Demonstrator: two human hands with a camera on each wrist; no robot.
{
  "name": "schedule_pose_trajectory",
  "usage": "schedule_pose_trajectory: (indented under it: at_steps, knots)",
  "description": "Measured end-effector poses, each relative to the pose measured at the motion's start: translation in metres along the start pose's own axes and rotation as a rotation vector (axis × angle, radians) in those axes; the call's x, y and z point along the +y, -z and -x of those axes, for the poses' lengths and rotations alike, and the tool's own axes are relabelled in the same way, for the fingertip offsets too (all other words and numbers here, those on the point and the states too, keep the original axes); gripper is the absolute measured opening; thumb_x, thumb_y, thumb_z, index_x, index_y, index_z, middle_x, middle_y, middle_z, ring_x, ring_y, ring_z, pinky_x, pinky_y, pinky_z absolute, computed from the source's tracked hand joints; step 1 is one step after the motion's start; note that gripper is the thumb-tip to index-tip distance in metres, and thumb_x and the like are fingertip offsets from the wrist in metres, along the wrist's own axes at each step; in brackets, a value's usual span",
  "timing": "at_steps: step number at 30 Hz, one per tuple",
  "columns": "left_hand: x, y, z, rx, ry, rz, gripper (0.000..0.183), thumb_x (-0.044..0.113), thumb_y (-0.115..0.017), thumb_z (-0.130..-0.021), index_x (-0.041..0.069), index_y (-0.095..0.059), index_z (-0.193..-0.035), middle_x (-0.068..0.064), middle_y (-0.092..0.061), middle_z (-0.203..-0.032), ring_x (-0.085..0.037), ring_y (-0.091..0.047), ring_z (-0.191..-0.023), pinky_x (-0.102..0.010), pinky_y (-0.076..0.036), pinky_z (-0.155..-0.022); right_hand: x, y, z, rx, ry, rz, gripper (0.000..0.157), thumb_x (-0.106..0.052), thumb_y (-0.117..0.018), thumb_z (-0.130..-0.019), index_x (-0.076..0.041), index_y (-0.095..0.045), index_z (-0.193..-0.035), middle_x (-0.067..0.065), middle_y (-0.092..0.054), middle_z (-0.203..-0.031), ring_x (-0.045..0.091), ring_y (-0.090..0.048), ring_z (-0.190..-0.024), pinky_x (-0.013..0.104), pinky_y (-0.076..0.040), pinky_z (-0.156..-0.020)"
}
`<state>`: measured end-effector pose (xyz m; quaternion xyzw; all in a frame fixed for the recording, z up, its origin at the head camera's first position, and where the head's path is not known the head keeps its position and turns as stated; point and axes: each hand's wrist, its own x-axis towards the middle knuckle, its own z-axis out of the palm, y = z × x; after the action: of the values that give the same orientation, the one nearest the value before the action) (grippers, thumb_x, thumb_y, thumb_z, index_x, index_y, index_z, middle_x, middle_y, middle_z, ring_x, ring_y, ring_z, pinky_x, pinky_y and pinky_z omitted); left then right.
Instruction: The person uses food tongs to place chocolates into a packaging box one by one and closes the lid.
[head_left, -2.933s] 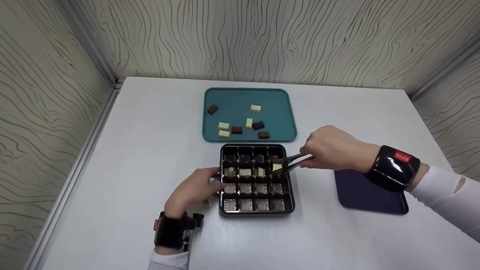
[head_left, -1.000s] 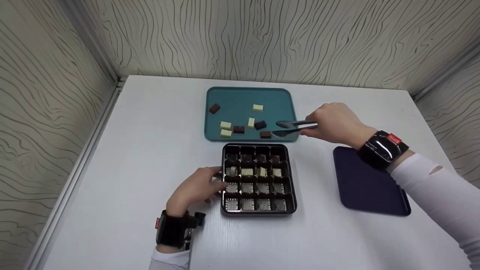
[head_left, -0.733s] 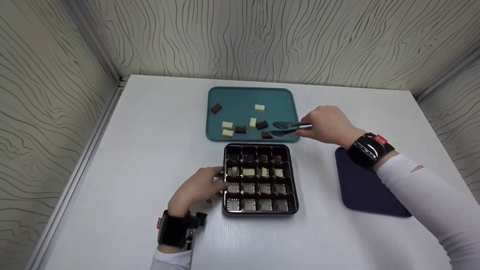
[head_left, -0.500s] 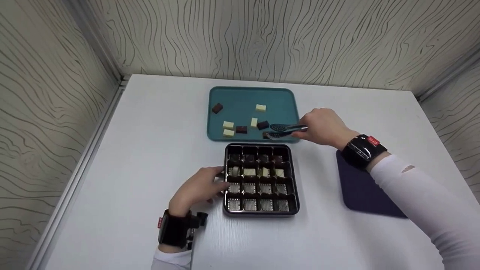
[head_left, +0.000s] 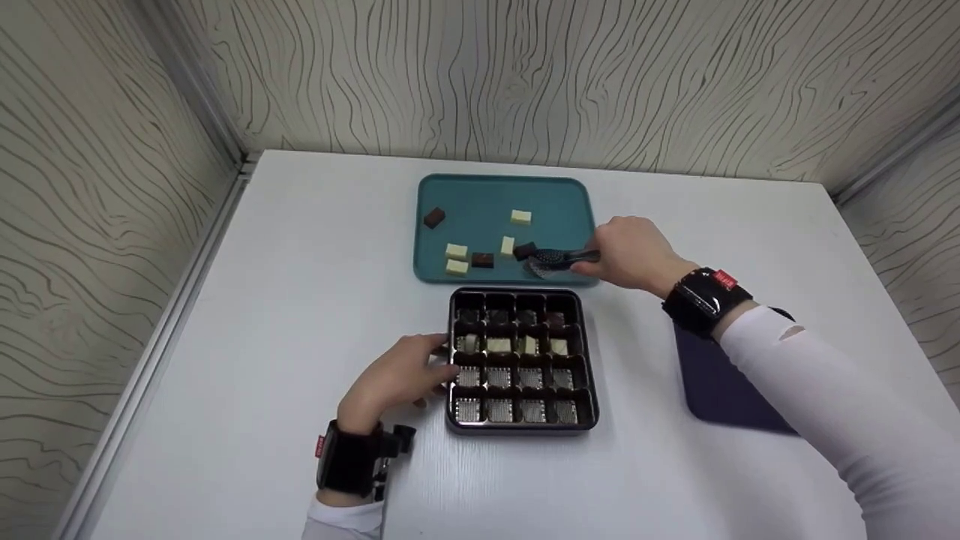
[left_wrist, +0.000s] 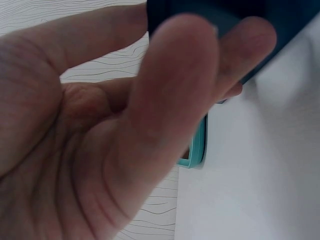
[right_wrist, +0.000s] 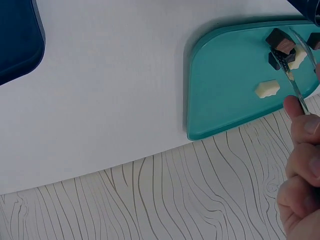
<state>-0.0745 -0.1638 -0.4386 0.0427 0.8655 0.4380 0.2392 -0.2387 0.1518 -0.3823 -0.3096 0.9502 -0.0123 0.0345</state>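
My right hand [head_left: 634, 251] holds black metal tongs [head_left: 559, 259] over the front right of the teal tray [head_left: 480, 196]. In the right wrist view their perforated ends flank a brown chocolate piece [right_wrist: 280, 40]; the head view mostly hides it. A dark chocolate piece [head_left: 524, 251] is close beside the tong tips. My left hand [head_left: 397, 375] rests with thumb and fingertips against the left side of a black compartment box [head_left: 523, 430]. Dark chocolates [head_left: 499, 317] fill its back row, white ones [head_left: 499, 344] the second; the two front rows show bare ridged bottoms.
Several white [head_left: 457, 250] and brown chocolates [head_left: 482, 260] lie on the teal tray, one brown piece [head_left: 434, 217] at its far left. A dark blue tray [head_left: 727, 386] lies under the right forearm. Patterned panels [head_left: 480, 75] border the white table [head_left: 315, 247].
After leaving a white chocolate in the second row's right compartment, my right hand has carried the tongs back to the teal tray and drawn their arms together at a brown chocolate. Left hand stays put.
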Motion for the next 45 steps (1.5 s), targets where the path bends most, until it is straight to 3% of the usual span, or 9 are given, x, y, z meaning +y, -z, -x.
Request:
schedule_pose_trajectory:
  at_steps: [6,10,13,20,26,33,40,45]
  knots:
    - [0.0,-0.001,-0.001,-0.006,-0.002,0.005,0.058,0.018,-0.065,-0.1,-0.001,-0.051,-0.152,-0.018,-0.075,-0.119,-0.019,-0.073,-0.071,-0.029,-0.057,-0.057,-0.001,0.0,-0.002,-0.006,-0.002,-0.001,0.036,-0.036,-0.08,-0.091,-0.006,-0.075,-0.071,0.005,-0.066,-0.061,0.017,-0.052,-0.056,0.03,-0.036,-0.053]
    - [0.001,-0.002,-0.002,0.013,-0.002,-0.028,0.054,0.021,-0.061,-0.104,-0.001,-0.051,-0.152,-0.015,-0.076,-0.112,-0.016,-0.071,-0.071,-0.031,-0.06,-0.071,-0.001,0.0,-0.002,0.001,-0.008,-0.009,0.034,-0.034,-0.081,-0.09,-0.003,-0.079,-0.077,0.012,-0.074,-0.069,0.023,-0.063,-0.06,0.039,-0.051,-0.056]
    - [0.002,-0.003,-0.003,0.046,0.008,-0.011,0.05,0.022,-0.054,-0.108,-0.001,-0.051,-0.153,-0.015,-0.077,-0.109,-0.017,-0.072,-0.071,-0.032,-0.059,-0.074,-0.001,-0.001,-0.001,0.01,-0.003,-0.021,0.032,-0.032,-0.081,-0.09,-0.002,-0.08,-0.078,0.013,-0.076,-0.07,0.024,-0.066,-0.062,0.043,-0.055,-0.059]
    - [0.0,-0.006,-0.009,0.152,0.041,0.102,0.05,0.022,-0.053,-0.109,-0.003,-0.05,-0.153,-0.02,-0.072,-0.131,-0.02,-0.073,-0.075,-0.029,-0.059,-0.061,-0.001,0.005,0.006,0.036,0.013,-0.057,0.035,-0.032,-0.08,-0.092,-0.006,-0.078,-0.069,0.006,-0.068,-0.057,0.016,-0.054,-0.052,0.027,-0.037,-0.05]
    - [-0.002,-0.007,-0.014,0.165,0.033,0.121,0.045,0.021,-0.056,-0.108,0.0,-0.057,-0.148,-0.018,-0.071,-0.135,-0.019,-0.074,-0.076,-0.031,-0.059,-0.061,-0.008,0.023,0.023,0.045,0.027,-0.075,0.035,-0.034,-0.078,-0.094,-0.009,-0.077,-0.069,0.002,-0.064,-0.055,0.013,-0.049,-0.049,0.025,-0.033,-0.051]
    - [-0.002,-0.006,-0.013,0.169,0.052,0.138,0.046,0.021,-0.057,-0.108,0.003,-0.057,-0.15,-0.016,-0.072,-0.134,-0.019,-0.073,-0.073,-0.033,-0.06,-0.058,-0.033,0.042,0.047,0.086,0.146,-0.053,0.029,-0.035,-0.079,-0.093,-0.012,-0.077,-0.074,-0.007,-0.055,-0.052,0.008,-0.043,-0.051,0.025,-0.032,-0.05]
    - [-0.002,-0.006,-0.013,0.171,0.049,0.129,0.043,0.021,-0.056,-0.108,0.004,-0.059,-0.148,-0.016,-0.073,-0.132,-0.019,-0.074,-0.076,-0.03,-0.058,-0.057,-0.067,0.048,0.065,0.103,0.311,-0.036,0.044,-0.034,-0.08,-0.092,-0.017,-0.054,-0.061,-0.011,-0.035,-0.053,0.003,-0.033,-0.05,0.021,-0.026,-0.051]
    - [-0.002,-0.006,-0.014,0.169,0.055,0.127,0.042,0.021,-0.056,-0.108,0.005,-0.061,-0.147,-0.015,-0.073,-0.132,-0.019,-0.073,-0.076,-0.029,-0.058,-0.057,-0.087,0.046,0.068,0.076,0.414,-0.028,0.04,-0.035,-0.08,-0.091,-0.017,-0.058,-0.065,-0.011,-0.036,-0.053,0.002,-0.03,-0.049,0.019,-0.022,-0.049]
